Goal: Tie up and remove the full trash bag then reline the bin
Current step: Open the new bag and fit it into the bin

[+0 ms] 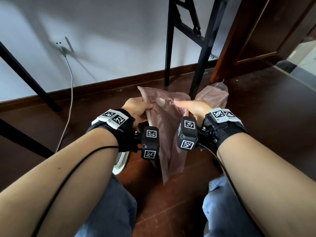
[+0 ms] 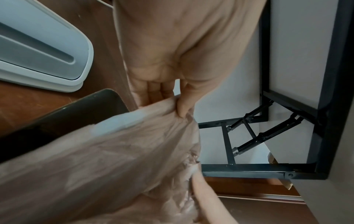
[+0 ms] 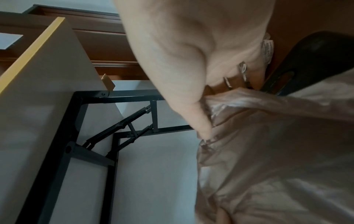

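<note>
A thin pink translucent trash bag [image 1: 167, 127] hangs limp between my hands, above the floor and my knees. My left hand [image 1: 136, 108] pinches its upper left edge between thumb and fingers [image 2: 182, 106]. My right hand [image 1: 193, 106] holds the upper right edge, with the thumb [image 3: 201, 121] pressed along the film and the fingers hidden behind it. The dark bin rim [image 2: 63, 113] lies just under the bag [image 2: 114, 166], and is also seen past my right hand [image 3: 316, 53]. A second pink bag [image 1: 216, 94], bulging, stands on the floor behind my right hand.
The bin's white lid [image 1: 120, 161] lies on the wooden floor by my left wrist. Black folding table legs [image 1: 200, 65] stand right behind the bags. A grey cable [image 1: 70, 103] runs down the wall at left. A wooden door frame [image 1: 227, 48] stands at right.
</note>
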Available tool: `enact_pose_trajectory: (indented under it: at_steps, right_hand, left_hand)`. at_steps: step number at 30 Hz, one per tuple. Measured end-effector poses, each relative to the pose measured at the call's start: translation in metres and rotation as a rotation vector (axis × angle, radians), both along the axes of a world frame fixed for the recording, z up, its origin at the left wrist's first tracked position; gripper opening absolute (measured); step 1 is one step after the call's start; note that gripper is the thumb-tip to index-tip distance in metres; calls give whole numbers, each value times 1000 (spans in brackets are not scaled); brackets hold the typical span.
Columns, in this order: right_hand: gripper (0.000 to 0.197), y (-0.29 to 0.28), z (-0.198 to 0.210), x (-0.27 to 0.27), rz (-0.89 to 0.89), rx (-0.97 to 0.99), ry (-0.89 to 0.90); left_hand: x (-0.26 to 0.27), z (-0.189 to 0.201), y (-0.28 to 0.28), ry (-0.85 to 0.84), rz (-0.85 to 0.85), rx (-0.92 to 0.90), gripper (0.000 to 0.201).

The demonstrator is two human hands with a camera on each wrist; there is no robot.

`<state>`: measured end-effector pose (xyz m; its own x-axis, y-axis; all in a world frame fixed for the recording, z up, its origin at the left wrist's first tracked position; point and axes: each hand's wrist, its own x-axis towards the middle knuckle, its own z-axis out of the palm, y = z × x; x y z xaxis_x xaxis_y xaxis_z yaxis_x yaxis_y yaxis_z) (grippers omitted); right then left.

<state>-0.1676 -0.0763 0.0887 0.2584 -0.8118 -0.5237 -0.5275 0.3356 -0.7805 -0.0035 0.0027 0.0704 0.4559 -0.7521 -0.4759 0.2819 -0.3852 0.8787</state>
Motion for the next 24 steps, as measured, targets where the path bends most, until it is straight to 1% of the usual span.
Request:
enact_pose_trajectory:
  at_steps: [1, 3, 5, 7, 8, 9, 11, 12, 13, 16, 17, 19, 21, 23, 24]
  right_hand:
    - [39, 1, -2, 1, 40, -12, 72]
    - [27, 3, -2, 0, 89, -34, 154]
    - [16, 4, -3, 0, 131, -96, 236]
    - [25, 3, -4, -1, 154, -122, 275]
    - [27, 1, -5, 0, 159, -113, 245]
    - [26, 1, -4, 1, 146, -84, 186]
    - [27, -1, -5, 3, 106, -51, 69]
    - [28, -1, -4, 3, 91, -49, 38]
    - [28, -2, -5, 4, 72, -31, -9]
    - [24, -1, -7, 7, -13, 48, -183]
    - [25, 1, -7, 6, -13, 51, -196]
    - [27, 0, -3, 5, -36, 61, -193]
    - [27, -5, 1, 7, -38, 97, -147]
    - [29, -7, 5, 8, -31, 135, -81]
    - [29, -9, 4, 8, -33, 135, -87]
  left_hand:
    - [-1, 1, 0, 0, -5, -21, 21]
    - [-2, 4, -1, 18, 7, -71, 21]
    - [-1, 6, -2, 48, 58, -116, 19]
    - [2, 5, -2, 86, 128, -120, 11]
    - [4, 4, -2, 88, 140, -69, 7]
    - [7, 1, -1, 59, 118, 25, 13]
    - [8, -2, 3, -10, -64, 257, 34]
    - [8, -2, 6, -19, -169, 329, 38]
    - [8, -2, 7, -10, -232, 369, 38]
    - [10, -4, 5, -16, -281, 400, 42]
    - [11, -5, 3, -36, -276, 393, 40]
    - [8, -5, 2, -69, -268, 385, 35]
    - [7, -7, 3, -67, -262, 375, 33]
    - [7, -9, 2, -74, -239, 364, 18]
    - [6, -9, 2, -74, -224, 357, 12]
